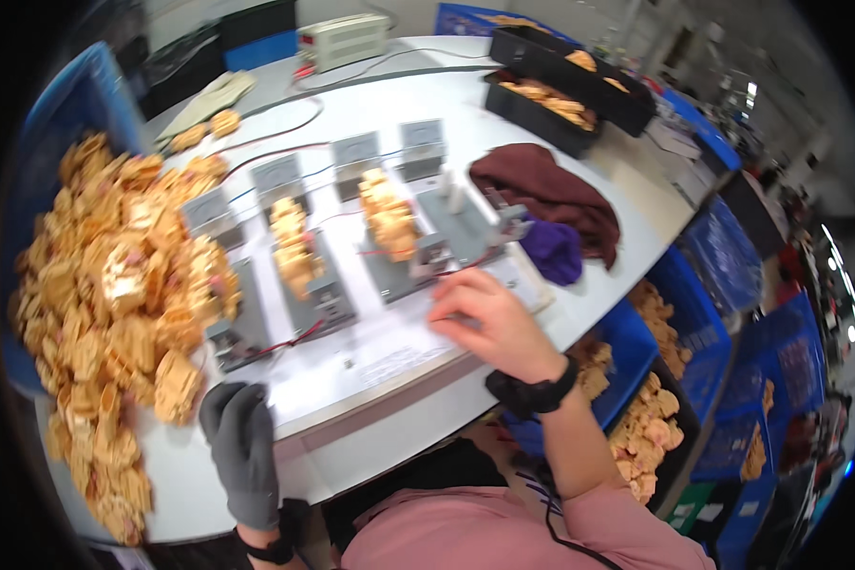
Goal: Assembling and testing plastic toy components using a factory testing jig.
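My left hand (pixel 239 445), in a grey glove, hovers at the table's front edge, beside the pile of tan moulded parts (pixel 128 266). Its fingers look loosely bent with no object visible in them. My bare right hand (pixel 484 318) is over the front of the white board (pixel 389 356), near the rightmost grey fixture (pixel 456 223). There is a gap between its thumb and half-curled fingers, and nothing shows there. That fixture bears white pegs. The other fixtures each carry a tan part, such as the ribbed one (pixel 388 217) beside it. Red and blue wires run among them.
A maroon cloth (pixel 546 195) and a purple cloth (pixel 553 252) lie at the right. Black bins (pixel 541 114) and a white power unit (pixel 342 43) stand at the back. A blue crate (pixel 76 104) backs the pile. Blue crates of tan parts (pixel 646 432) stand right of the table.
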Motion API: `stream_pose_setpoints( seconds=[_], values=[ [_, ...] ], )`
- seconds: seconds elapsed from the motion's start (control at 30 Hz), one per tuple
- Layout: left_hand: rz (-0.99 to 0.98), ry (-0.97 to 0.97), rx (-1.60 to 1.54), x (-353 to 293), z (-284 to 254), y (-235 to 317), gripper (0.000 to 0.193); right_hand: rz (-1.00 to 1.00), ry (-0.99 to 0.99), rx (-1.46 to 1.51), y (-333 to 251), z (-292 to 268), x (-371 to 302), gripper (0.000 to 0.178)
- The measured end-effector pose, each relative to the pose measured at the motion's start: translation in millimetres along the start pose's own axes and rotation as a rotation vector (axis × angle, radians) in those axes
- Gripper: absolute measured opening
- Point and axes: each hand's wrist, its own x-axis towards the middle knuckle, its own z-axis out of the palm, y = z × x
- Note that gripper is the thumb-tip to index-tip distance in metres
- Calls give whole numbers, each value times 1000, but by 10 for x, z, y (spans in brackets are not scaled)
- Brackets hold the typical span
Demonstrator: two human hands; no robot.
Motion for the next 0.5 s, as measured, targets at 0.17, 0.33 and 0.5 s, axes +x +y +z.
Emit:
stream_pose_setpoints(
  seconds=[0.17, 0.33, 0.5],
  values=[
    [-10, 22, -1, -13, -34, 7, 18, 146, -30, 38, -107, 34, -1, 10],
    [8, 42, 9, -21, -13, -32, 19, 150, -40, 13, -125, 15, 19, 11],
    [18, 32, 17, 4, -23, -18, 20, 167, -57, -40, -128, -7, 25, 13]
  ],
)
